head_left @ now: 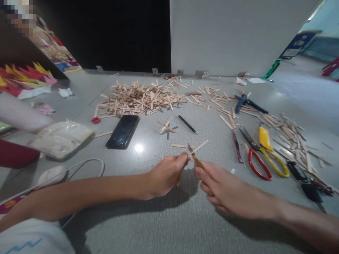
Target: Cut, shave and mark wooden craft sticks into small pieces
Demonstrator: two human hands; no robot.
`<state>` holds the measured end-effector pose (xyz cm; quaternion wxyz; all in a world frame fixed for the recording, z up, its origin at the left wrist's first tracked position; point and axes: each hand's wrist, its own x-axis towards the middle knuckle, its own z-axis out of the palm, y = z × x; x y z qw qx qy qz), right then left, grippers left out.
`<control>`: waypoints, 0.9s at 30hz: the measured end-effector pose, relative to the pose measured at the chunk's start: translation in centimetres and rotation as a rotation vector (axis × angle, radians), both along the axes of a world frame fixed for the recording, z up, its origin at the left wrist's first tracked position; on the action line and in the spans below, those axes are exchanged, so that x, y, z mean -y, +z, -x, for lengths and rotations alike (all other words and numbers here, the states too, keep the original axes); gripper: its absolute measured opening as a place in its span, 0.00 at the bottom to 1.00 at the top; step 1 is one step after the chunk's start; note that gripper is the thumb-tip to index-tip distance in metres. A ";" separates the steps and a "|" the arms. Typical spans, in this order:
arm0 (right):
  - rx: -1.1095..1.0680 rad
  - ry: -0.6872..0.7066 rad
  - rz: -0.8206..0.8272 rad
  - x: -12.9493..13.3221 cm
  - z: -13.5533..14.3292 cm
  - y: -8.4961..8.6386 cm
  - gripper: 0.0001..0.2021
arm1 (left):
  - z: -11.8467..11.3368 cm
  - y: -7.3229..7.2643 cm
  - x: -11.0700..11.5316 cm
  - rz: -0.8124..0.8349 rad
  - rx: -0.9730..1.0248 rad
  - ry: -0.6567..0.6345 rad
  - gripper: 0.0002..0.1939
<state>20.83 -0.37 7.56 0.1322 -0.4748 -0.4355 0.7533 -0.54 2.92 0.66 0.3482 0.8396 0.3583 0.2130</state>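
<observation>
Pinched in my left hand [168, 173] is a thin wooden craft stick [200, 146], its free end pointing up and to the right. My right hand [221, 187] is closed around a yellow utility knife [197, 161], and the blade lies against the stick close to my left fingertips. Just beyond the hands, another craft stick [182, 145] rests flat on the grey table [148, 225]. Farther back sit a small star-shaped piece of crossed sticks [167, 126] and a black pen [187, 124].
A large heap of wooden sticks [143, 97] spreads along the back. On the left are a smartphone [123, 131], a plastic packet [63, 137] and a white charger [52, 175]. On the right lie scissors [255, 148], a dark cutter tool [249, 103], a wristwatch [298, 171] and more sticks [299, 144].
</observation>
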 end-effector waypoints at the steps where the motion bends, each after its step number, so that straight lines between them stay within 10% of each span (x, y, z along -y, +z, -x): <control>1: 0.022 0.051 0.044 -0.5 -0.6 0.8 0.19 | 0.0 0.2 0.1 0.002 -0.005 -0.017 0.11; 3: 0.121 0.182 0.156 -1.2 -1.4 1.8 0.17 | 0.1 0.7 0.2 0.001 -0.017 -0.036 0.12; 12: -0.005 -0.184 0.081 1.6 2.5 -2.0 0.17 | 0.0 0.7 0.0 -0.041 -0.036 0.011 0.09; 21: -0.003 -0.072 0.059 0.8 1.7 0.4 0.15 | -0.4 2.4 -0.1 -0.095 0.137 -0.021 0.12; 27: -0.033 0.071 0.054 -0.2 -0.3 2.9 0.13 | 0.1 5.2 -0.5 0.150 0.142 -0.084 0.14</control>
